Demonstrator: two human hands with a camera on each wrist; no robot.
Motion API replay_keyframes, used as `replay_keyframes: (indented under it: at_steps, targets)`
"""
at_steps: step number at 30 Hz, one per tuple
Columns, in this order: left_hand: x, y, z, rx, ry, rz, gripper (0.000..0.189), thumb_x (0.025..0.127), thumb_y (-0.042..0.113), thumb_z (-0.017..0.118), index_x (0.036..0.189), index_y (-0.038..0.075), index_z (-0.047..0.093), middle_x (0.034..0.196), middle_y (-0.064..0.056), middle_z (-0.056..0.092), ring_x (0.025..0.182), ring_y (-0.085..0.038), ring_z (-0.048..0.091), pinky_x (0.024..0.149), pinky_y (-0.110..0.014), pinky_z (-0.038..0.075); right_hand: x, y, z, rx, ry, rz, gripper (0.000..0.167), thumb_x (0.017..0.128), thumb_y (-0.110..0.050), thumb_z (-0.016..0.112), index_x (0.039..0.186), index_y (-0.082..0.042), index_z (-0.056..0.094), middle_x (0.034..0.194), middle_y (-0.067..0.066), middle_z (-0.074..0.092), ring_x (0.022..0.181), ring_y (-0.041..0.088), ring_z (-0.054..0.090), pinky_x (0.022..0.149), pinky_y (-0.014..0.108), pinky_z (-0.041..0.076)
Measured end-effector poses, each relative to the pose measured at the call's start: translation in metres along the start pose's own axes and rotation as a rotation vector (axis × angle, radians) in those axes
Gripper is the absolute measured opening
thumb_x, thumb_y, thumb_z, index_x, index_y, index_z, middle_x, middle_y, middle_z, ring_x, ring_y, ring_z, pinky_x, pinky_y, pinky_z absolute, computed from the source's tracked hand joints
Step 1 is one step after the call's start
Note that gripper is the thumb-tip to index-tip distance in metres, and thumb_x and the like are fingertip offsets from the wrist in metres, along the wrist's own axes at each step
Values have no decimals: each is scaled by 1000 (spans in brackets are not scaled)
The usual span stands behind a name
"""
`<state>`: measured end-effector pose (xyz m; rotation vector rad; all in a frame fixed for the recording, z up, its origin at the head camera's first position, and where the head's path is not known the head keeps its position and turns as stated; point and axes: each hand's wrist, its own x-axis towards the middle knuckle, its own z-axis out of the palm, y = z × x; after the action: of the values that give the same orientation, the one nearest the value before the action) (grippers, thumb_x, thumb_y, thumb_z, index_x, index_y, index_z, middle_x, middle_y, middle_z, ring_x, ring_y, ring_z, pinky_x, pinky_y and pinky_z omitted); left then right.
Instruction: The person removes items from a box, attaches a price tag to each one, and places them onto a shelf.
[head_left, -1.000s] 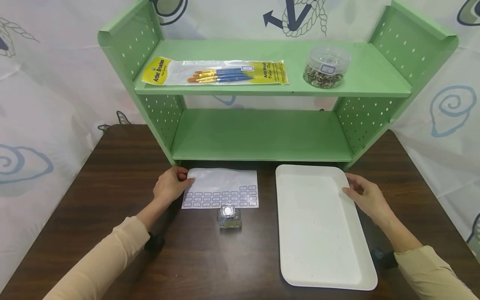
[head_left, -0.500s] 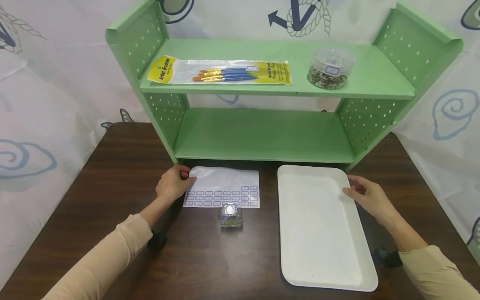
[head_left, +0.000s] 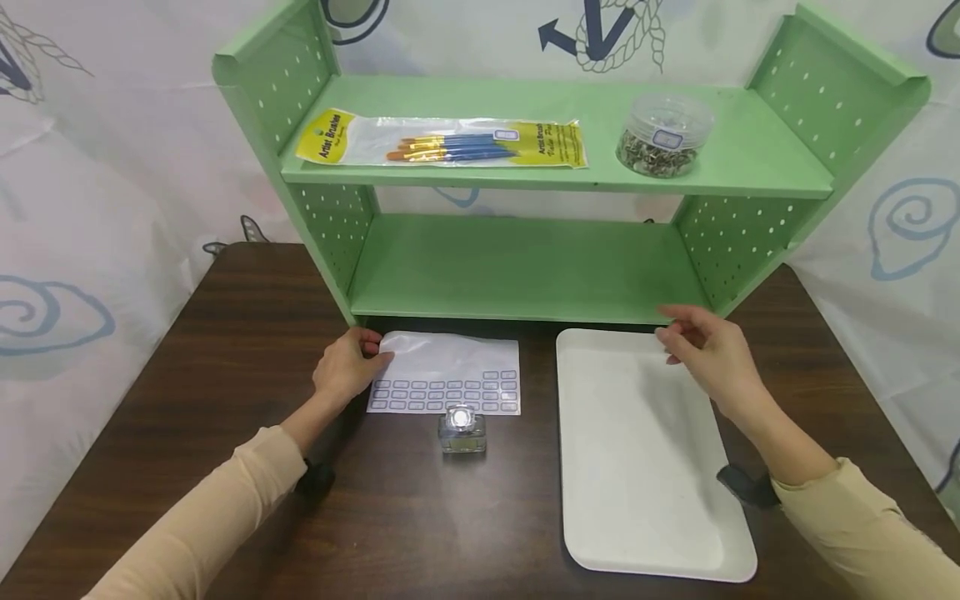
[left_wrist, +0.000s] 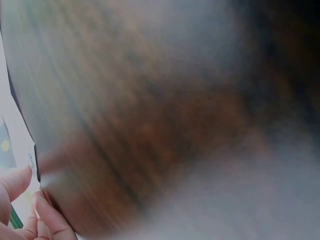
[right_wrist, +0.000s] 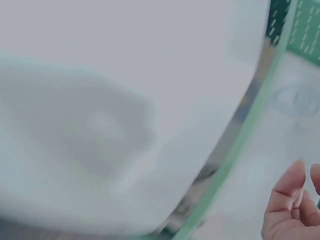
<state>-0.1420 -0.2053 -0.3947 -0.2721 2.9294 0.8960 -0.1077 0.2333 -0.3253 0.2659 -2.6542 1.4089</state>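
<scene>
My left hand (head_left: 345,367) pinches the left edge of a white sheet of blue-bordered stickers (head_left: 450,358), thumb on top and fingers at the edge. Its lower rows still carry labels; the upper part is bare. In the left wrist view the thumb and fingers (left_wrist: 47,215) show at the lower left. Right at the sheet's lower edge stands a small square glass bottle (head_left: 462,433) with a shiny cap. My right hand (head_left: 708,354) hovers over the far right corner of a white tray (head_left: 637,492), fingers loosely curled, holding nothing.
A green two-tier shelf (head_left: 517,267) stands at the back of the dark wood table (head_left: 360,517). On its upper tier lie a pack of artist brushes (head_left: 450,146) and a lidded clear jar (head_left: 663,137) of small metal pieces, each with a sticker.
My right hand has left the tray's right rim and moved up and inward over its far corner. The left hand and the sheet stay in place.
</scene>
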Motion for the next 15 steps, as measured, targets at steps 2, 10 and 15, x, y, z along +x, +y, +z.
replay_keyframes:
  at_steps: [2, 10, 15]
  targets:
    - [1, 0, 0, -3, 1, 0, 36, 87, 29, 64, 117, 9, 57, 109, -10, 64, 92, -28, 59, 66, -39, 43, 5, -14, 12, 67, -72, 19, 34, 93, -4, 57, 125, 7, 53, 87, 6, 55, 70, 2, 58, 64, 19, 53]
    - [1, -2, 1, 0, 11, -2, 36, 86, 31, 63, 116, 12, 57, 109, -7, 66, 97, -30, 60, 70, -43, 44, 20, -53, 67, 297, -361, 176, 38, 94, -1, 51, 129, 13, 44, 103, 22, 55, 92, 20, 63, 84, 29, 53]
    - [0, -1, 1, -4, 13, 2, 36, 86, 30, 63, 117, 11, 57, 109, -8, 65, 96, -30, 60, 69, -43, 44, 27, -61, 98, 235, -438, 229, 41, 93, 0, 51, 131, 12, 42, 112, 23, 56, 105, 32, 57, 92, 37, 49]
